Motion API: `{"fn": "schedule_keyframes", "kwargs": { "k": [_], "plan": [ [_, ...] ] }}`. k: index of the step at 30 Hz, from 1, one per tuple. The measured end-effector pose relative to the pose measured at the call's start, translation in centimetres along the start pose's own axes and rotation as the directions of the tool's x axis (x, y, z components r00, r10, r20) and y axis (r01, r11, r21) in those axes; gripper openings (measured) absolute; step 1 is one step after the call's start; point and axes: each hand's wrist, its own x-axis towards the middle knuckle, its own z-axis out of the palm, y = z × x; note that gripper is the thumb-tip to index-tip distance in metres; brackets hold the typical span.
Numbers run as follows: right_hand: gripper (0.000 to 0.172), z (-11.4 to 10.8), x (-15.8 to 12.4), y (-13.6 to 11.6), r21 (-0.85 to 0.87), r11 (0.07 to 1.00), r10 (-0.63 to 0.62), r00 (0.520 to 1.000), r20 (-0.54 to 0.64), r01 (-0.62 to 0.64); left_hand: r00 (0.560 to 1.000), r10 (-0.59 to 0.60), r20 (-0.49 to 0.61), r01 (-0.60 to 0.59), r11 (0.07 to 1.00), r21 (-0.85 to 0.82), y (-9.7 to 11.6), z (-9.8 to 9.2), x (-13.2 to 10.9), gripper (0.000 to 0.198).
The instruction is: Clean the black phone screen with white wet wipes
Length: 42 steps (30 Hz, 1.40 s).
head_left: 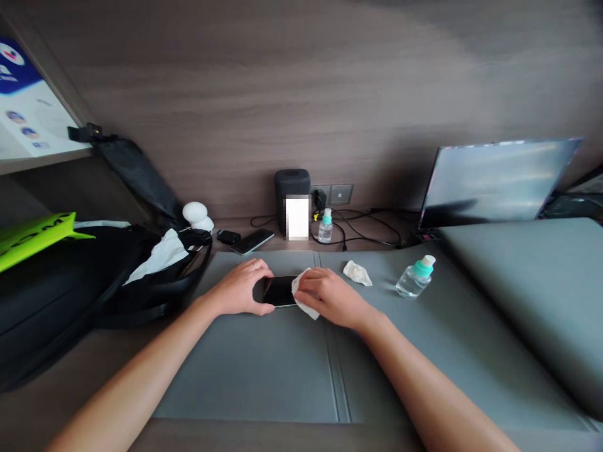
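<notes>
A black smartphone [281, 291] lies flat, screen up, on the grey mat [254, 364]. My left hand [242, 287] grips its left end, with the thumb along the near edge and the fingers at the far edge. In my right hand [332, 294] a white tissue [306, 307] is pinched and pressed against the phone's right end, which is hidden under it. A crumpled tissue [358, 273] lies on the mat beyond my right hand. Farther right stands a clear bottle [413, 280] with a teal collar and white cap.
Along the wall are a second phone [253, 241], a black speaker [285, 182], a small clear bottle [325, 231] and loose cables [377, 235]. A black bag [94, 282] takes up the left side. At right are a monitor [494, 182] and a grey cushion-like block [532, 270].
</notes>
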Motion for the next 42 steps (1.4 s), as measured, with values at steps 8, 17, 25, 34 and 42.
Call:
{"fn": "schedule_keyframes", "kwargs": {
  "k": [8,17,25,34,42],
  "plan": [
    [0.021,0.9,0.1,-0.7,0.036,0.999,0.009,0.999,0.052,-0.01,0.999,-0.023,0.031,0.025,0.996,-0.088,-1.3,0.4,-0.3,0.055],
    [0.024,0.6,0.2,-0.6,-0.005,0.999,0.05,0.999,0.021,-0.05,0.999,-0.04,0.037,0.046,0.983,-0.18,-1.2,0.3,-0.3,0.058],
    [0.031,1.9,1.1,-1.7,-0.064,0.998,0.002,1.0,0.018,-0.001,0.999,-0.031,0.017,0.034,0.978,-0.204,-1.2,0.6,0.0,0.063],
    [0.023,0.7,0.3,-0.4,-0.055,0.995,0.086,0.996,0.009,-0.086,0.997,-0.048,0.061,0.064,0.95,-0.306,-1.8,0.4,0.0,0.063],
    [0.032,1.7,0.8,-2.1,-0.014,0.999,-0.052,0.997,0.056,0.053,0.992,-0.025,0.123,0.067,0.935,-0.348,-2.2,-0.1,-0.2,0.066]
  ]
}}
